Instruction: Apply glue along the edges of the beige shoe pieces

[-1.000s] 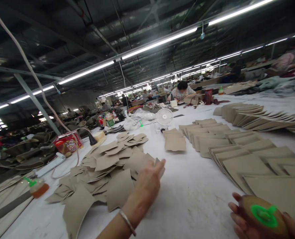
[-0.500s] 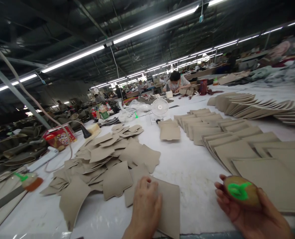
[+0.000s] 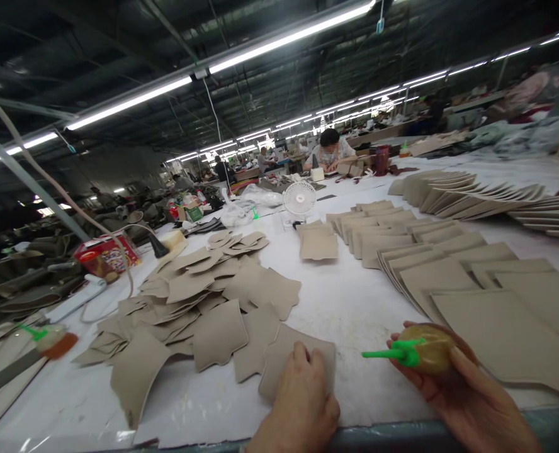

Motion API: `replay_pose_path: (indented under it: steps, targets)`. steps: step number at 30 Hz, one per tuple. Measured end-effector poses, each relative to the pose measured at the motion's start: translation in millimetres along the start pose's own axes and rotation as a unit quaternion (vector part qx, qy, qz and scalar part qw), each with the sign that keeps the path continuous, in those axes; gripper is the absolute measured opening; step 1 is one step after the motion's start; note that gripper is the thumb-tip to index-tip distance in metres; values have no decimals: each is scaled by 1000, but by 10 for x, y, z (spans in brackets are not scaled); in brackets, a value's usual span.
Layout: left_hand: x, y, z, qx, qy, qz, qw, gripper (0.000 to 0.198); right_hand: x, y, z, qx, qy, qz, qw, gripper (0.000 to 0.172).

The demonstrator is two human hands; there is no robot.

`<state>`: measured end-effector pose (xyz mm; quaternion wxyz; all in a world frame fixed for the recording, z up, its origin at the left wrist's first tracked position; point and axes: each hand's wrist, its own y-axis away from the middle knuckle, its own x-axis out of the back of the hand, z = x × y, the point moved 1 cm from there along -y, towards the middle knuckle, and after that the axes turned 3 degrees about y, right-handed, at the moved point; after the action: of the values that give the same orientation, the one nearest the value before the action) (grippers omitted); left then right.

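Two bare hands low over a white-topped bench (image 3: 350, 308), near its front edge. Left grip (image 3: 305, 399) laid on a beige panel (image 3: 279, 358), fingers bent over the surface; impossible to tell whether pinched on it or merely resting. Panel flat on the bench, just beside the loose heap of beige pieces (image 3: 192, 288) and touching the nearest of them. Right grip (image 3: 456, 397) wrapped around a squeeze bottle (image 3: 435, 352) of amber liquid, clear of the bench, tipped on its side, green nozzle (image 3: 393, 355) aimed leftward. Just past it, overlapping rows of beige panels (image 3: 435, 280); farther back, a fanned stack (image 3: 468, 195). Near the middle, a small pile (image 3: 318, 245) in front of a white fan (image 3: 299, 197). Far left, a second green-tipped bottle (image 3: 57, 346) and a red box (image 3: 112, 251). Across the bench, a co-worker (image 3: 329, 154) bent low.
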<state>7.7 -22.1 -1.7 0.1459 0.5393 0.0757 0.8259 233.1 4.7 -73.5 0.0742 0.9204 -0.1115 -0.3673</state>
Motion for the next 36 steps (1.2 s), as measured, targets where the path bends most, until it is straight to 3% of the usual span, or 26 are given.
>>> replay_pose_path:
  steps: [4, 10, 17, 20, 24, 26, 32, 36]
  targets:
    - [-40, -7, 37, 12, -2, 11, 1000, 45, -3, 6, 3, 2, 24, 7, 1000, 41]
    - [-121, -114, 144, 19, -49, 19, 998, 51, 41, -12, 58, 23, 83, -55, 995, 47]
    - [56, -207, -42, 0, -69, 22, 997, 37, -3, 10, -50, 118, 211, -16, 970, 65]
    - [115, -243, -168, -44, -57, 21, 997, 35, -29, 4, -114, 192, 319, -32, 928, 64]
    - [132, -295, -279, -107, -24, 10, 994, 35, -85, -10, -121, 277, 469, -91, 833, 61]
    - [132, -311, -298, -121, -6, 11, 993, 36, -135, -8, -99, 307, 502, -103, 802, 58]
    - [133, -298, -272, -107, -9, 27, 994, 35, -292, 2, -45, 355, 560, -103, 741, 53]
    - [123, -272, -273, -92, -17, 29, 995, 29, -315, 45, -46, 363, 580, -79, 725, 52]
